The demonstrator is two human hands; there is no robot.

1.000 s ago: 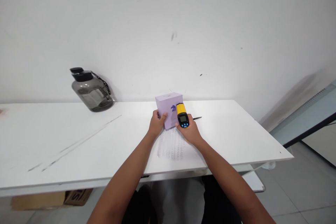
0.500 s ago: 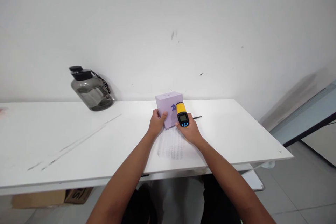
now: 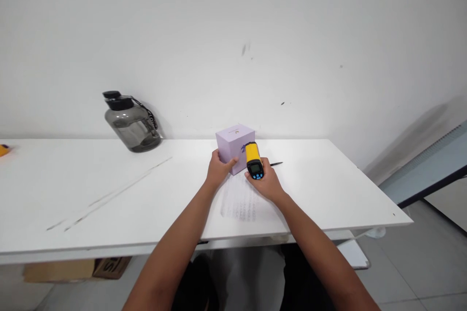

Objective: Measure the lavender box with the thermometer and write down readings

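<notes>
My left hand point(image 3: 220, 169) is closed around the lower left of a lilac box point(image 3: 224, 147), its thumb across the near edge. The box has a dark blue emblem on one side and small print on top. In my right hand point(image 3: 268, 182) is a yellow and black infrared thermometer point(image 3: 253, 154), its small screen and blue buttons facing me. The thermometer stands in front of the box's right side and hides part of the emblem. Below the hands a written sheet of paper point(image 3: 239, 204) lies on the table. A dark pen point(image 3: 276, 164) lies just right of my right hand.
A big grey water bottle point(image 3: 134, 129) with a black cap stands at the back left of the white table point(image 3: 109, 175). An orange thing point(image 3: 3, 149) shows at the left edge. Under the table is a cardboard box point(image 3: 60, 270). A wall point(image 3: 197, 48) rises behind.
My left hand has turned the lilac box, so more of its top and left side shows. The thermometer stays in my right hand. The view has shifted slightly left.
</notes>
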